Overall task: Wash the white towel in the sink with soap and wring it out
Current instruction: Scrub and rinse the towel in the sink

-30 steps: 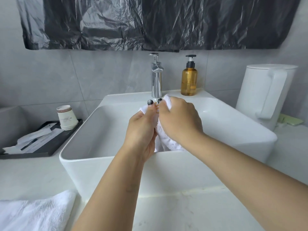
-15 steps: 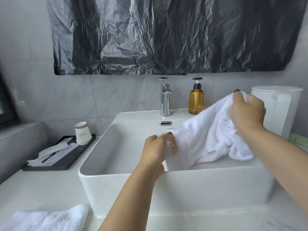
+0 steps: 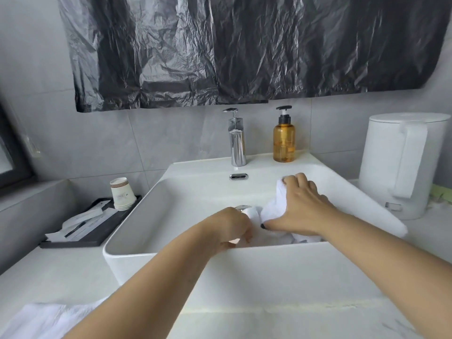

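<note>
- Half a second earlier the right hand (image 3: pixel 302 206) held the white towel (image 3: pixel 274 209) high over the right side of the sink (image 3: pixel 171 189), stretched out between both hands; now the towel is down in the basin and both hands have dropped with it.
- Right hand: fingers curled over a bunched fold of the towel, gripping it against the basin's right inner wall, thumb stretched toward the centre.
- Left hand (image 3: pixel 230 228): low in the basin near the drain, fingers curled at the towel's other end; it appears to pinch the cloth, though the fingertips are partly hidden behind the sink's front rim.
- Most of the towel lies crumpled at the bottom right of the basin, between and under the two hands.
- No water is visibly running from the tap (image 3: pixel 236 140), and no suds show on the cloth; whether the towel is wet cannot be told.
- Judged from this, the job stands at its opening step: the towel has just been laid in the sink, with wetting, soaping and wringing all to come.
- Next, one hand would need to let go and reach back, either to lift the tap lever or to press the pump of the amber soap bottle (image 3: pixel 283 143), which stands on the sink's rear ledge just right of the tap.
- A second white cloth (image 3: pixel 44 319) lies on the tabletop (image 3: pixel 293 321) at lower left, apart from the work.
</note>
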`<state>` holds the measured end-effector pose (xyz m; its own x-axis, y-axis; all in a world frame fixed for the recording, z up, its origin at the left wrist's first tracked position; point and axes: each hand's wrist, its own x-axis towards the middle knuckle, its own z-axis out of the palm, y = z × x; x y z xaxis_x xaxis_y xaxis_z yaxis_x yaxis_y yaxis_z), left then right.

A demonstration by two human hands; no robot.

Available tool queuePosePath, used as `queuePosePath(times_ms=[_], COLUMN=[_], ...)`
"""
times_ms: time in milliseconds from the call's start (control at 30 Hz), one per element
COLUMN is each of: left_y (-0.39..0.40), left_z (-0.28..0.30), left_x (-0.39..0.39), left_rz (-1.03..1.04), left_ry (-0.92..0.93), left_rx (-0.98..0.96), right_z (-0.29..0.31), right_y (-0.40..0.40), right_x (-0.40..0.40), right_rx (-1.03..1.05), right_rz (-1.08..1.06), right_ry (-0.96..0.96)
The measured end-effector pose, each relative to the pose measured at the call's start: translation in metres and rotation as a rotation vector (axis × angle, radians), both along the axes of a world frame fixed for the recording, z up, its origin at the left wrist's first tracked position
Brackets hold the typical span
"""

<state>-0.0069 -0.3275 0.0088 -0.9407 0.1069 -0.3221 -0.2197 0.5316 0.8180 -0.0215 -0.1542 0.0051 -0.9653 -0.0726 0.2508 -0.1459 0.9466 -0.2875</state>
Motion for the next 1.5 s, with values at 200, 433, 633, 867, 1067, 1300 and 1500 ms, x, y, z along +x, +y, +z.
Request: queuePosePath(times_ms=[200,433,633,867,1067,1300,1500], left_y=[-0.013,-0.032,-0.003,0.007,0.020,0.035,0.002], left_z=[0.001,-0.001,0.001,-0.004,-0.014,-0.014,0.001], left_x=[-0.011,-0.039,-0.064,-0.077,-0.083,-0.080,-0.091], left_rz=[-0.181,-0.328,-0.535,-0.604,-0.665,-0.564,-0.219], left_ry=[0.077,0.309,0.303,0.409,0.408,0.337,0.397], left_rx=[-0.194,-0.729,-1.065,-1.225,-1.318,-1.162,-0.779], right_z=[0.003,0.009,0.014,0.016,0.017,0.001,0.019], right_y=[0.006,0.018,0.021,0.029,0.042,0.044,0.051], right_x=[-0.006,-0.036,-0.051,-0.059,-0.062,-0.057,-0.053], right_rx=[0.186,0.504,0.517,0.507,0.467,0.336,-0.565], right_rz=[0.070,-0.166,-0.134,-0.080,-0.018,-0.049,-0.153], right_ry=[-0.193,-0.159,-0.284,-0.283,-0.286,-0.159,-0.088])
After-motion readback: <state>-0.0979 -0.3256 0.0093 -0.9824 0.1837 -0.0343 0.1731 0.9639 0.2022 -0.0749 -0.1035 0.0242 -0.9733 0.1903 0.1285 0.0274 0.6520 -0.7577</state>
